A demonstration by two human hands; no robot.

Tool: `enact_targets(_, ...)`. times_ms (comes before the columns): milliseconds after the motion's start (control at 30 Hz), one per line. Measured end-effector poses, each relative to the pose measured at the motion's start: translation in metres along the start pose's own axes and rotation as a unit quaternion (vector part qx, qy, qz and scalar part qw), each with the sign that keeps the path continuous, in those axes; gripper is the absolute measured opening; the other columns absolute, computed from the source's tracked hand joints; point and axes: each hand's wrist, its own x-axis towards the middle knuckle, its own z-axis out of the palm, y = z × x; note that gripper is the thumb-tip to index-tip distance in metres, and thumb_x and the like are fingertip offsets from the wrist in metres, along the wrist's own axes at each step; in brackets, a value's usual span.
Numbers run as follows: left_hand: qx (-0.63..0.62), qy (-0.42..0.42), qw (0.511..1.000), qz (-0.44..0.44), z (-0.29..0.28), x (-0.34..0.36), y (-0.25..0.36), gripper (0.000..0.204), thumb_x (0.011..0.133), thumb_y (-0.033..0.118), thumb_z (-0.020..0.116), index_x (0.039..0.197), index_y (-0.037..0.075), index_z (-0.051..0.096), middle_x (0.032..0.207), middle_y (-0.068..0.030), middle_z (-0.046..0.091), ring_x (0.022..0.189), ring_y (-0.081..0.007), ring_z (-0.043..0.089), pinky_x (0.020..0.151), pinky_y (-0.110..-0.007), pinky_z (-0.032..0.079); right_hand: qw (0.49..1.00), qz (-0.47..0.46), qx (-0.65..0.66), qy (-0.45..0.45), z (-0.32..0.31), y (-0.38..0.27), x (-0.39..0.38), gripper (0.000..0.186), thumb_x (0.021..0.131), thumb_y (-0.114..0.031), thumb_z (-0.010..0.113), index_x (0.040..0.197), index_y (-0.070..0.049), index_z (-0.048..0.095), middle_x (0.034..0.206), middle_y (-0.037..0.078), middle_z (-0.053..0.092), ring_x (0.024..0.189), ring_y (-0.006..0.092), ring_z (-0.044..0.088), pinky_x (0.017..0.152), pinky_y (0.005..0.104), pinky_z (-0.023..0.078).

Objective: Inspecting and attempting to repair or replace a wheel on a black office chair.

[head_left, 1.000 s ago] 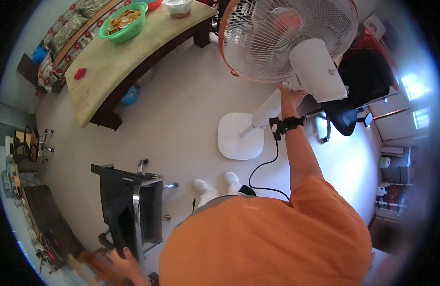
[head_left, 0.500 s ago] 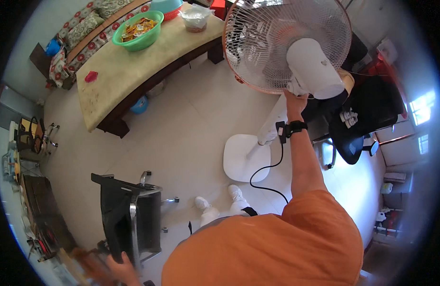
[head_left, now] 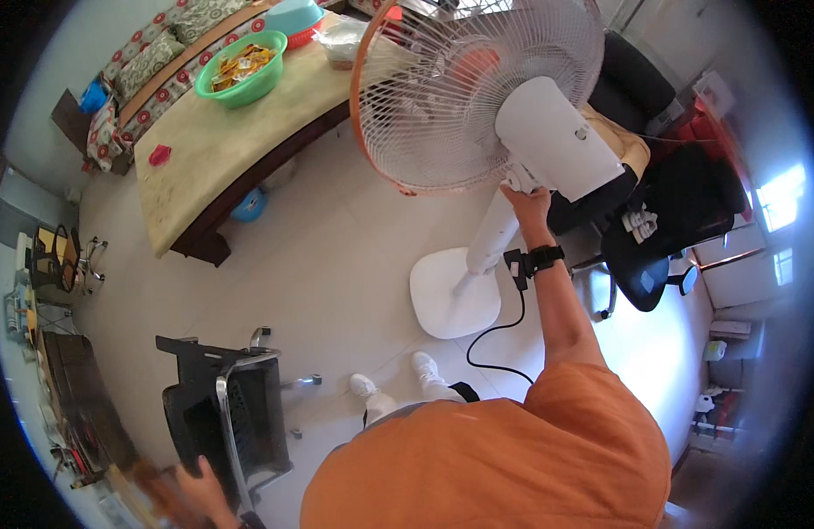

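A standing fan (head_left: 561, 137) with a white motor housing and an orange-rimmed wire cage (head_left: 442, 106) fills the upper middle. My right hand (head_left: 530, 207) is closed around its neck, just below the housing. Its white pole (head_left: 495, 234) runs down to a square white base (head_left: 455, 295) on the floor in front of my feet. At lower left my left hand (head_left: 202, 489) holds nothing that I can see, thumb and fingers apart. It is beside a black chair (head_left: 217, 406) with a chrome frame. A blurred brown shape borders that hand.
A long table (head_left: 195, 167) at upper left bears a green basin (head_left: 248, 88) of small yellow packets. Black office chairs (head_left: 640, 264) stand at right, one with pale shoes on it. A black cable (head_left: 495, 363) hangs from a small device at my right wrist.
The fan's head has shifted left and turned, with my right hand still on its neck. My left hand has moved slightly left beside the black chair.
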Motion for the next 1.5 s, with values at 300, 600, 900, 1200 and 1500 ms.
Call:
enact_targets(300, -0.033, 0.007, 0.999, 0.018, -0.001, 0.006, -0.001, 0.072, 0.087, 0.055, 0.046, 0.129, -0.003, 0.043, 0.128, -0.0208, 0.047, 0.116, -0.0337, 0.048, 0.095, -0.043, 0.042, 0.988, -0.041, -0.06, -0.137, -0.018, -0.01, 0.049, 0.04, 0.062, -0.002, 0.079, 0.098, -0.001, 0.062, 0.096, 0.003, 0.065, 0.084, 0.0126, 0.059, 0.073, 0.0276, 0.048)
enact_targets(600, 0.006, 0.046, 0.998, 0.037, 0.013, 0.011, -0.013, 0.073, 0.086, 0.057, 0.044, 0.131, -0.002, 0.041, 0.127, -0.0204, 0.049, 0.11, -0.0355, 0.051, 0.09, -0.043, 0.045, 0.96, -0.014, -0.195, -0.201, -0.044, 0.009, 0.095, 0.051, 0.062, -0.002, 0.077, 0.109, -0.002, 0.058, 0.104, 0.005, 0.061, 0.095, 0.0164, 0.056, 0.085, 0.03, 0.044)
enact_targets(900, 0.016, 0.037, 0.997, 0.059, 0.015, 0.032, -0.024, 0.077, 0.086, 0.061, 0.041, 0.133, 0.0, 0.039, 0.131, -0.0209, 0.045, 0.114, -0.0361, 0.048, 0.093, -0.044, 0.043, 0.982, -0.002, -0.108, -0.158, -0.103, -0.024, 0.069, 0.053, 0.07, -0.012, 0.076, 0.117, -0.005, 0.052, 0.11, 0.006, 0.059, 0.1, 0.021, 0.054, 0.086, 0.0338, 0.043)
enact_targets(1200, 0.066, 0.043, 0.997, 0.006, 0.003, 0.015, -0.008, 0.075, 0.087, 0.059, 0.042, 0.132, -0.001, 0.039, 0.129, -0.0209, 0.047, 0.114, -0.0352, 0.049, 0.094, -0.042, 0.042, 0.986, -0.131, 0.101, 0.013, -0.11, 0.057, 0.082, 0.054, 0.068, -0.016, 0.078, 0.111, -0.002, 0.049, 0.109, 0.011, 0.058, 0.1, 0.0249, 0.055, 0.085, 0.0334, 0.043)
enact_targets(1500, -0.019, 0.042, 0.999, 0.029, -0.004, 0.001, -0.007, 0.064, 0.089, 0.049, 0.046, 0.127, -0.002, 0.045, 0.124, -0.0205, 0.051, 0.109, -0.036, 0.052, 0.089, -0.042, 0.045, 0.933, -0.263, -0.153, 0.194, -0.061, 0.061, 0.09, 0.059, 0.078, -0.021, 0.064, 0.127, -0.004, 0.035, 0.123, 0.009, 0.05, 0.109, 0.0284, 0.049, 0.091, 0.0366, 0.041)
